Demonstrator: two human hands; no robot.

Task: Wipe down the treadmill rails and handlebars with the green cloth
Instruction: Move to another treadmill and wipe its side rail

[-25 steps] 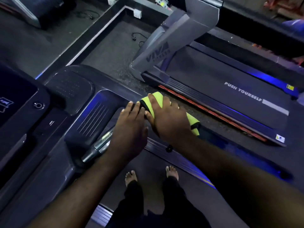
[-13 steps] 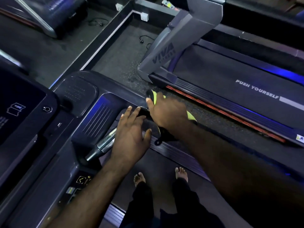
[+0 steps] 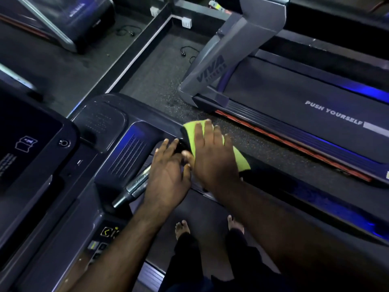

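The bright green cloth (image 3: pixel 192 133), soft-looking with a dark trimmed edge, lies draped over the far end of the dark glossy side rail (image 3: pixel 305 194) on the right of the treadmill we stand on, just where that rail meets the console. Our right hand (image 3: pixel 212 157) lies flat on top of it, fingers straight and slightly spread, pressing rather than gripping. Our left hand (image 3: pixel 168 173) rests just beside it to the left, fingers extended and holding nothing, its wrist above the chrome grip bar (image 3: pixel 134 184). To do this stroke well, we judge we should wrap the cloth over the rail's rounded edge and draw it in one long pass toward the near end, overlapping passes, since glossy plastic like this shows every smear under the blue light. The left hand is best used only as a brace. The chrome bar is a smooth cylinder with a faintly speckled sheen and will likely need the cloth curled round it. Left of the hands, the perforated grille panel (image 3: pixel 128 154) has fine slots that could trap dust, and the flat console screen (image 3: pixel 25 148) sits farther left. Our bare feet (image 3: pixel 183 228) stand on the matte belt. To the far right, across the speckled rubber floor (image 3: pixel 160 81), lies a neighbouring treadmill (image 3: pixel 294 98).
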